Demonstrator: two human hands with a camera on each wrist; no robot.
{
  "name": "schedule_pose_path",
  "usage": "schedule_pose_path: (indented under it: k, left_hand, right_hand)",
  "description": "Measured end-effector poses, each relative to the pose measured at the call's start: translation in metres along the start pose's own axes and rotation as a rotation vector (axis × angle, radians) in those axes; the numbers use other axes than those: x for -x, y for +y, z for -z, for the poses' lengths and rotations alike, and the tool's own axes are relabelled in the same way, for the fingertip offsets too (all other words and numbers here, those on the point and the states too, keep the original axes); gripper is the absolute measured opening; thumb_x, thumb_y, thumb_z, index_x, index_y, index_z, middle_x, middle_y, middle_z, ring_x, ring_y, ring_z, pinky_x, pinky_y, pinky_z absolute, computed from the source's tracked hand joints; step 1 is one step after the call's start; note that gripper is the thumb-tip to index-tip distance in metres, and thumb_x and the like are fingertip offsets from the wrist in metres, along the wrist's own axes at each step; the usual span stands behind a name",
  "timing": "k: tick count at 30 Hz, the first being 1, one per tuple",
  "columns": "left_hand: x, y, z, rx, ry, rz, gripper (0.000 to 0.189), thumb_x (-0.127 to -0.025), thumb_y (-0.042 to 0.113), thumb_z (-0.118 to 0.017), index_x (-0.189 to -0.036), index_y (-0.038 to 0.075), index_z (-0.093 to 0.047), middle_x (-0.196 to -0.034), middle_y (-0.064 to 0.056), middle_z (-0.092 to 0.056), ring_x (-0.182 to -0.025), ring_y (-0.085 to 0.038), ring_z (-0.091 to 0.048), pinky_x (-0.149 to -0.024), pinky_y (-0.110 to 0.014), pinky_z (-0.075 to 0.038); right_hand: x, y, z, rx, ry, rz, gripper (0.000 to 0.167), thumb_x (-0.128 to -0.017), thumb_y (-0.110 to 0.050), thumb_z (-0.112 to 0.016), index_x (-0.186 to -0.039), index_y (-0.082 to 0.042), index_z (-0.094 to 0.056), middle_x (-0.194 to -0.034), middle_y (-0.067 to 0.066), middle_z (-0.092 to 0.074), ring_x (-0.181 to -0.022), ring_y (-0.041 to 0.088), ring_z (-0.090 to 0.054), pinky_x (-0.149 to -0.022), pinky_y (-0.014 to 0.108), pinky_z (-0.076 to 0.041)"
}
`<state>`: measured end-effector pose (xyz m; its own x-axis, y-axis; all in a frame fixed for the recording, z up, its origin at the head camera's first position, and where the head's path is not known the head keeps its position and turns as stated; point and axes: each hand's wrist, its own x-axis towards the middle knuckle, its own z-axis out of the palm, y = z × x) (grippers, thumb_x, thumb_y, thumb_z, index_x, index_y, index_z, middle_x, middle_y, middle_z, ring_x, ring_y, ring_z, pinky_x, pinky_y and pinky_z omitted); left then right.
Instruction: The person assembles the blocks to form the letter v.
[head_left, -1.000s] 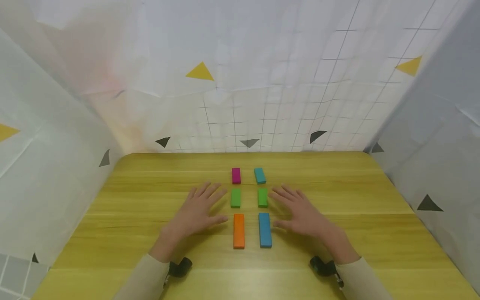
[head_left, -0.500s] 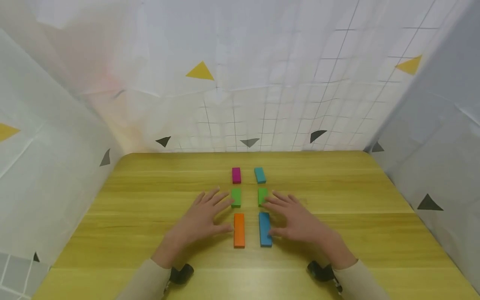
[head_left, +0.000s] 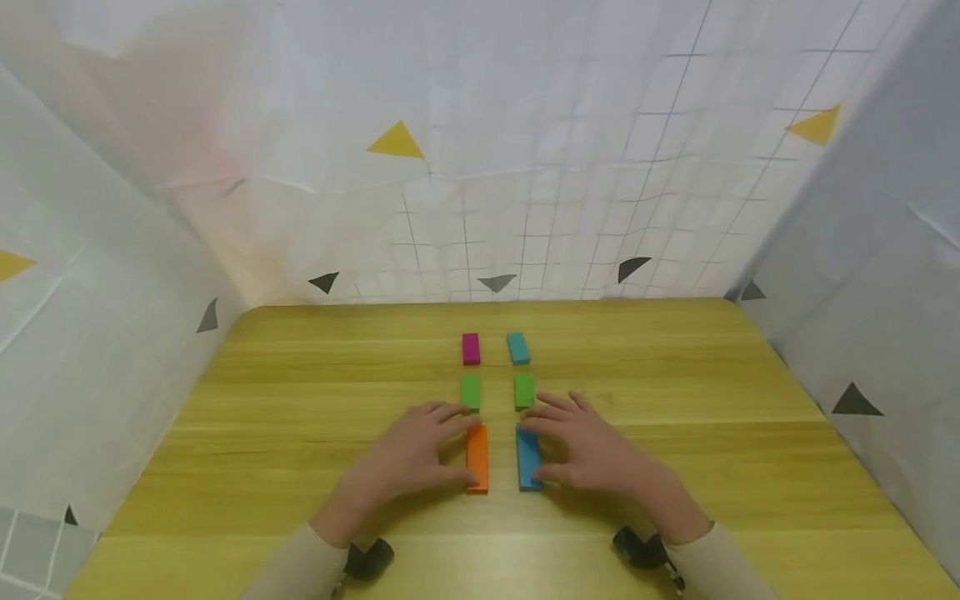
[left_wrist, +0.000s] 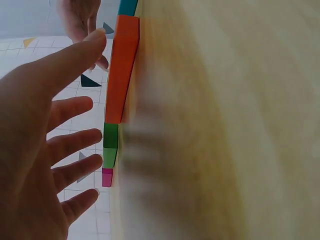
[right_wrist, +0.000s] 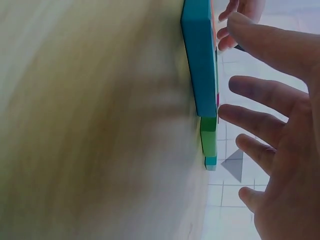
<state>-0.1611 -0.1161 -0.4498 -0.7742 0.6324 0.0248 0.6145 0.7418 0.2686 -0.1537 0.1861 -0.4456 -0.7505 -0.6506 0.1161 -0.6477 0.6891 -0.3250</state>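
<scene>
My left hand (head_left: 408, 450) hovers at the orange block (head_left: 477, 458), its thumb and fingertips over the block's two ends. The left wrist view shows the fingers spread and bent a little, apart from the orange block (left_wrist: 123, 70). Over the blue block (head_left: 528, 454) hangs my right hand (head_left: 596, 450), posed much the same. In the right wrist view a gap shows between its fingers and the blue block (right_wrist: 201, 65). Beyond these lie two green blocks, a left one (head_left: 470, 389) and a right one (head_left: 523, 389). Neither hand holds anything.
Farther back, a magenta block (head_left: 471, 349) and a teal block (head_left: 518, 348) lie side by side. All blocks rest flat on the wooden table (head_left: 315, 358) in two columns. White sheets with gridlines and triangles (head_left: 397, 140) enclose its back and sides.
Both hands have moved inward and nearer to me, from beside the blocks to over the orange and blue ones. Their fingers have bent slightly more. The blocks have stayed in place.
</scene>
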Motion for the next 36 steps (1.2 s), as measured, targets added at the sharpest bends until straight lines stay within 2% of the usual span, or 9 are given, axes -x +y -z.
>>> schedule_pose_path:
  k: [4, 11, 20, 36]
  left_hand:
    - [0.001, 0.001, -0.002, -0.009, -0.001, -0.004, 0.077, -0.082, 0.077, -0.056, -0.146, 0.036, -0.046, -0.152, 0.005, -0.046, -0.141, -0.024, -0.043, -0.114, -0.053, -0.036]
    - [0.002, 0.006, 0.0, -0.005, 0.037, -0.045, 0.077, -0.078, 0.079, -0.059, -0.14, 0.032, -0.054, -0.146, 0.007, -0.052, -0.138, -0.021, -0.045, -0.114, -0.049, -0.037]
    - [0.002, 0.01, -0.001, -0.022, 0.023, -0.047, 0.076, -0.077, 0.078, -0.062, -0.134, 0.029, -0.058, -0.145, 0.008, -0.053, -0.135, -0.02, -0.047, -0.113, -0.048, -0.037]
    - [-0.001, 0.012, -0.002, -0.051, -0.003, -0.05, 0.074, -0.076, 0.078, -0.063, -0.13, 0.027, -0.058, -0.147, 0.01, -0.052, -0.137, -0.02, -0.046, -0.113, -0.048, -0.037]
  right_hand:
    - [0.001, -0.003, 0.0, 0.023, 0.001, 0.015, 0.064, -0.081, -0.052, -0.075, -0.135, -0.022, -0.06, -0.14, -0.001, -0.059, -0.146, 0.033, -0.036, -0.116, 0.069, -0.017]
    - [0.001, -0.004, -0.002, 0.034, -0.022, 0.005, 0.062, -0.081, -0.052, -0.076, -0.133, -0.021, -0.063, -0.143, 0.0, -0.057, -0.147, 0.031, -0.035, -0.117, 0.068, -0.015]
    - [0.001, -0.005, -0.003, 0.034, -0.031, -0.008, 0.065, -0.078, -0.058, -0.076, -0.132, -0.023, -0.063, -0.146, -0.001, -0.055, -0.148, 0.03, -0.034, -0.118, 0.066, -0.014]
    - [0.0, -0.008, -0.002, 0.014, -0.074, -0.057, 0.065, -0.079, -0.054, -0.077, -0.133, -0.021, -0.063, -0.148, 0.001, -0.053, -0.147, 0.032, -0.035, -0.115, 0.071, -0.017]
